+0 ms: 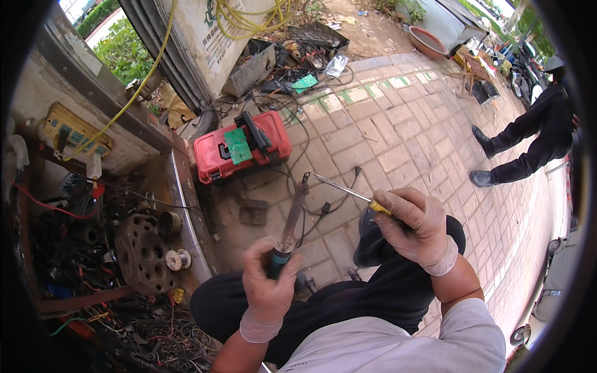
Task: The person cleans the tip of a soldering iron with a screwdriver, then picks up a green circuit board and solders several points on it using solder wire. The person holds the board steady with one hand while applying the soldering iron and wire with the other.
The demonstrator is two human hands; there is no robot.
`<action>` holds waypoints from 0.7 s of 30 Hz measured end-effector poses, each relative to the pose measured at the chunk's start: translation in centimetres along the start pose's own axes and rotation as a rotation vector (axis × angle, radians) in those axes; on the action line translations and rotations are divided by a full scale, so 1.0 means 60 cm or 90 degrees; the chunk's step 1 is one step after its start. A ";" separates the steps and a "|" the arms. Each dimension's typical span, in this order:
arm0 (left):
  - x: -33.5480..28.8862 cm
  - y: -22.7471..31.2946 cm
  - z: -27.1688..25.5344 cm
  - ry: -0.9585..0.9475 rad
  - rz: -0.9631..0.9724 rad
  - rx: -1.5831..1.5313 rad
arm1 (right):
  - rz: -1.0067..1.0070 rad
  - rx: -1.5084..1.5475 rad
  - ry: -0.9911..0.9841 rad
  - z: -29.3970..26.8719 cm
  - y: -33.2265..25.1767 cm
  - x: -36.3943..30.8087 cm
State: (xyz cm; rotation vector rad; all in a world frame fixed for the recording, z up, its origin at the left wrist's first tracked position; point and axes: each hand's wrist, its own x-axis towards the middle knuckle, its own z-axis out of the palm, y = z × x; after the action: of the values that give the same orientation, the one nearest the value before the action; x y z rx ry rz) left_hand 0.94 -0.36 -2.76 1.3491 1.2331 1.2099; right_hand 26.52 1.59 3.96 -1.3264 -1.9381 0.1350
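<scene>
My left hand (268, 283), in a thin translucent glove, is closed round the teal handle of a soldering iron (295, 214). Its long, stained metal barrel points up and away from me. My right hand (418, 229), gloved the same way, grips the yellow handle of a screwdriver (343, 188). The screwdriver's shaft reaches left, its end close to the iron's tip; whether the two touch I cannot tell. Beyond them stands a red toolbox (209, 163) with a black handle, and a green circuit board (237, 147) lies on its lid.
At left, a metal-edged bin holds tangled wires, a round metal plate with holes (144, 255) and a wire spool (178, 260). Black cables (314, 227) cross the brick paving. A scrap-filled metal box (252, 68) stands behind the toolbox. Another person (528, 133) stands at right.
</scene>
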 end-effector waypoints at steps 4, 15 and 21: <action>0.003 -0.006 0.004 0.033 0.036 0.005 | 0.000 0.006 -0.027 0.000 -0.001 0.002; 0.003 -0.011 -0.005 0.043 0.100 0.120 | 0.039 0.081 -0.045 0.006 -0.003 0.000; 0.004 -0.008 -0.006 0.040 0.115 0.170 | -0.010 -0.051 -0.012 0.008 -0.005 0.001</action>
State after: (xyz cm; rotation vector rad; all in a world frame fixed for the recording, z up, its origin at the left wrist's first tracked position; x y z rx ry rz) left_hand 0.55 -0.10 -3.17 1.6590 1.3778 1.2521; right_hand 25.96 1.65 3.78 -1.3654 -1.9882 0.0631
